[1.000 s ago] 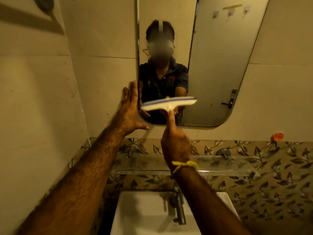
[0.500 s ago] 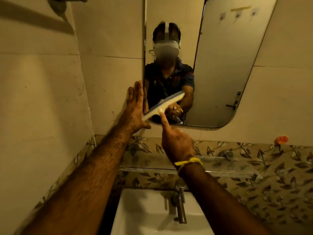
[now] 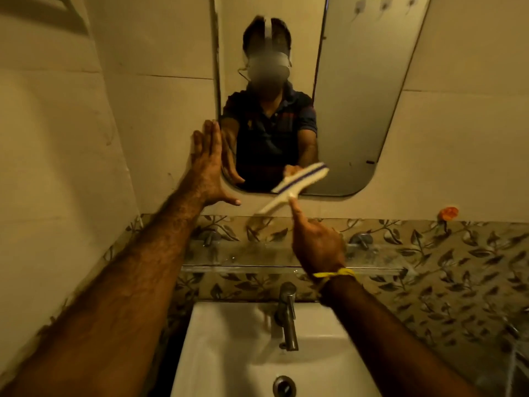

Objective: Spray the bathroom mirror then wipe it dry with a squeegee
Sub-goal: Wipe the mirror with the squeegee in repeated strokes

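The bathroom mirror (image 3: 352,110) hangs on the tiled wall above the sink, with rounded lower corners. My right hand (image 3: 317,245) grips a white squeegee (image 3: 294,187) with a blue blade strip. The squeegee is tilted, its right end high against the mirror's bottom edge and its left end down over the wall below. My left hand (image 3: 206,167) is flat and open, fingers up, pressed on the wall right beside the mirror's left edge. No spray bottle is in view.
A glass shelf (image 3: 257,265) runs along the leaf-patterned tile band under the mirror. Below it are a chrome tap (image 3: 286,313) and a white basin (image 3: 237,353). An orange object (image 3: 448,213) sits on the tile edge at right. A side wall stands close on the left.
The squeegee has gone from level on the lower mirror to tilted, and has dropped to the mirror's bottom edge. My right hand moved down with it. My left hand stayed on the wall.
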Available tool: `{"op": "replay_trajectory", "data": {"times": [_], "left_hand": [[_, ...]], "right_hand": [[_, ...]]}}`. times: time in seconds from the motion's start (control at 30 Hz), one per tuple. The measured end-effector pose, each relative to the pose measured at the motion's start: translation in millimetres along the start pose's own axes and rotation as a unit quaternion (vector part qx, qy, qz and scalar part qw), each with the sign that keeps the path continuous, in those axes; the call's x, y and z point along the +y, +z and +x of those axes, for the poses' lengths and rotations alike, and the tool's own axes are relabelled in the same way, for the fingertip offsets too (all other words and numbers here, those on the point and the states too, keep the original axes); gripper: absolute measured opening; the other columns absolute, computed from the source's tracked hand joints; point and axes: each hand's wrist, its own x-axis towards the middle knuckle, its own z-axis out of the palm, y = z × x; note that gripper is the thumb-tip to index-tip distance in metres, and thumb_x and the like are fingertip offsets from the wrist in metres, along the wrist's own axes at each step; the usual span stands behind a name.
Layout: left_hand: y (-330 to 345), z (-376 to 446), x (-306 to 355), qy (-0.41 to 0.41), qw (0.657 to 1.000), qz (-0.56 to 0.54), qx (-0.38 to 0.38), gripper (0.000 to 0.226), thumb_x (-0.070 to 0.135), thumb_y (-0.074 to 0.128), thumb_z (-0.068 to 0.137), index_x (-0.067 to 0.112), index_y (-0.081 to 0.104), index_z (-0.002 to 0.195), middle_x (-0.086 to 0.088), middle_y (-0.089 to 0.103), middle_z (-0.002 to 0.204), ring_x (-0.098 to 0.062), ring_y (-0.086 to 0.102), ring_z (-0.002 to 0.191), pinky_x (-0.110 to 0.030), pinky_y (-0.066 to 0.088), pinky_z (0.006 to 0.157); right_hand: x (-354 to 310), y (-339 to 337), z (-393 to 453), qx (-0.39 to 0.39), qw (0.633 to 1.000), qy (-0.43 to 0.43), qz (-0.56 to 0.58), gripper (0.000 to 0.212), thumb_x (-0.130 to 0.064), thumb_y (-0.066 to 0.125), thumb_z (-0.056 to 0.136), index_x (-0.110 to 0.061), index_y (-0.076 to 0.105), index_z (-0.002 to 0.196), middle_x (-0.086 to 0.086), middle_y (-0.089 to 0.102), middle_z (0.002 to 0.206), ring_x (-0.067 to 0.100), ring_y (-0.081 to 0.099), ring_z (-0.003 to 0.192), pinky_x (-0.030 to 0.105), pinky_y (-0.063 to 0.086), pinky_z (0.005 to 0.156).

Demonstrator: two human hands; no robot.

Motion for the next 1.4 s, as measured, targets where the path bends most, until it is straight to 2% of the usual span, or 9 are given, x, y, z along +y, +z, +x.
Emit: {"op": "replay_trajectory", "data": {"times": [0.17, 0.4, 0.57, 0.73, 0.87, 0.93, 1.07, 1.2, 1.4], "left_hand": [[8, 0, 23, -0.022, 1.000, -0.003, 0.018, 0.167, 0.044, 0.097, 0.049, 0.014, -0.033, 0.150, -0.009, -0.037, 0.159, -0.037, -0.031, 0.146, -0.057, -0.002, 0.121], [17, 6, 20, -0.027, 0.999, 0.006, 0.033, 0.173, 0.051, 0.097, 0.042, 0.012, -0.033, 0.150, -0.012, -0.037, 0.159, -0.038, -0.031, 0.146, -0.061, -0.002, 0.120], [20, 7, 15, -0.032, 0.999, 0.010, 0.039, 0.177, 0.052, 0.097, 0.038, 0.014, -0.034, 0.149, -0.010, -0.035, 0.160, -0.036, -0.030, 0.147, -0.061, -0.002, 0.118], [15, 5, 13, -0.029, 0.999, 0.002, 0.023, 0.176, 0.051, 0.097, 0.039, 0.017, -0.037, 0.148, -0.007, -0.039, 0.158, -0.034, -0.033, 0.146, -0.059, -0.003, 0.122], [13, 6, 17, -0.034, 0.999, -0.006, 0.010, 0.175, 0.052, 0.097, 0.040, 0.020, -0.040, 0.146, -0.005, -0.042, 0.157, -0.032, -0.035, 0.145, -0.061, -0.001, 0.121], [12, 5, 19, -0.041, 0.999, -0.003, 0.008, 0.175, 0.055, 0.096, 0.041, 0.020, -0.041, 0.145, -0.004, -0.043, 0.156, -0.032, -0.035, 0.146, -0.061, 0.001, 0.122], [9, 1, 26, -0.064, 0.998, -0.022, 0.006, 0.170, 0.062, 0.091, 0.045, 0.022, -0.039, 0.146, 0.000, -0.041, 0.157, -0.032, -0.033, 0.147, -0.061, 0.003, 0.121], [7, 4, 40, -0.062, 0.995, -0.055, 0.047, 0.161, 0.065, 0.086, 0.052, 0.024, -0.037, 0.148, -0.006, -0.033, 0.162, -0.037, -0.028, 0.148, -0.060, 0.000, 0.118], [-16, 23, 43, -0.030, 0.995, -0.027, 0.092, 0.160, 0.070, 0.083, 0.050, 0.021, -0.031, 0.152, -0.010, -0.032, 0.162, -0.037, -0.028, 0.148, -0.059, -0.005, 0.120]], "right_hand": [[26, 4, -6, 0.007, 0.996, 0.085, 0.013, 0.062, -0.017, 0.043, 0.096, -0.025, 0.020, 0.154, 0.004, 0.064, 0.065, 0.020, 0.047, 0.048, 0.030, 0.040, 0.045], [8, -27, 21, 0.107, 0.989, 0.063, 0.077, 0.058, -0.018, 0.048, 0.095, -0.028, 0.032, 0.150, 0.001, 0.046, 0.053, 0.024, 0.044, 0.041, 0.027, 0.029, 0.042], [-2, -29, 48, 0.115, 0.990, 0.018, 0.075, 0.061, -0.018, 0.045, 0.096, -0.031, 0.024, 0.151, 0.008, 0.061, 0.062, 0.030, 0.058, 0.050, 0.038, 0.053, 0.048], [35, 0, 1, 0.093, 0.986, 0.085, 0.112, 0.058, -0.021, 0.045, 0.097, -0.026, 0.028, 0.152, 0.002, 0.052, 0.056, 0.023, 0.051, 0.046, 0.028, 0.037, 0.042], [43, -9, 10, 0.152, 0.966, 0.131, 0.164, 0.053, -0.025, 0.045, 0.098, -0.027, 0.034, 0.149, 0.005, 0.057, 0.055, 0.020, 0.050, 0.044, 0.025, 0.033, 0.041], [35, -28, 37, 0.178, 0.956, 0.131, 0.194, 0.050, -0.028, 0.042, 0.099, -0.029, 0.034, 0.149, 0.009, 0.059, 0.058, 0.022, 0.052, 0.046, 0.026, 0.036, 0.042], [21, -69, 86, 0.196, 0.932, 0.126, 0.277, 0.047, -0.034, 0.035, 0.103, -0.032, 0.029, 0.150, 0.010, 0.067, 0.075, 0.024, 0.065, 0.062, 0.036, 0.058, 0.055], [21, -77, 96, 0.206, 0.937, 0.123, 0.254, 0.049, -0.030, 0.037, 0.103, -0.029, 0.029, 0.150, 0.008, 0.065, 0.075, 0.019, 0.063, 0.059, 0.035, 0.059, 0.054], [20, -22, 24, 0.136, 0.940, 0.170, 0.262, 0.055, -0.027, 0.041, 0.099, -0.034, 0.027, 0.151, 0.010, 0.065, 0.071, 0.026, 0.061, 0.059, 0.038, 0.054, 0.052]]}}
